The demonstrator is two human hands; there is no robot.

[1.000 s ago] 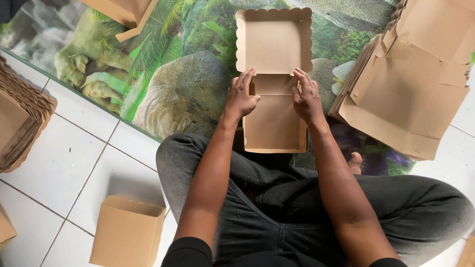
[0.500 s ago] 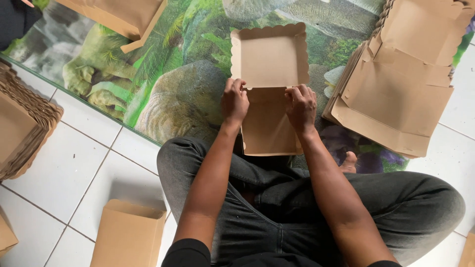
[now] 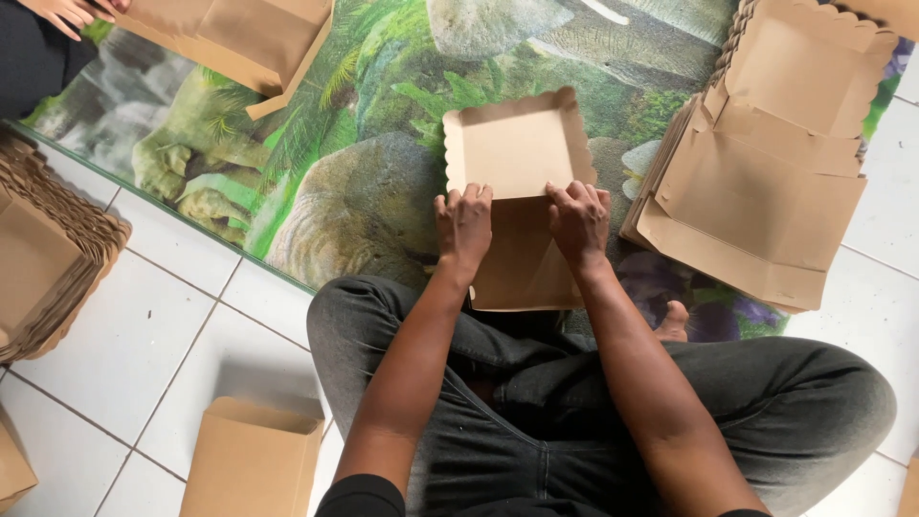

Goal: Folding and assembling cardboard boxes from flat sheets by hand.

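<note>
Both hands down on the brown cardboard box (image 3: 522, 206), flat on the printed mat (image 3: 364, 182) just ahead of the crossed legs (image 3: 613, 421). Left hand (image 3: 464, 223) curled over the left side of the fold line, right hand (image 3: 577, 220) pressing the right side, fingers bent and bearing on the card, nothing gripped or lifted. Far half already shaped: scalloped rim (image 3: 450, 153) standing up round a shallow tray. Near half lying flat toward the lap, side walls not yet raised, so roughly midway through this box by the look of it.

Plenty left to the right: a stack of flat blanks (image 3: 756, 201) fanned near the mat's right edge, untouched. Done work on the left: nested formed trays (image 3: 48, 268) piled on the white tiled floor (image 3: 144, 345) beyond the mat's left edge, plus a closed box (image 3: 251, 460) on the tiles beside the left knee. At the mat's far left corner, another person's hand (image 3: 67, 11) by another piece of brown card (image 3: 239, 38). Judging from the pile sizes, a good share of folding remaining.
</note>
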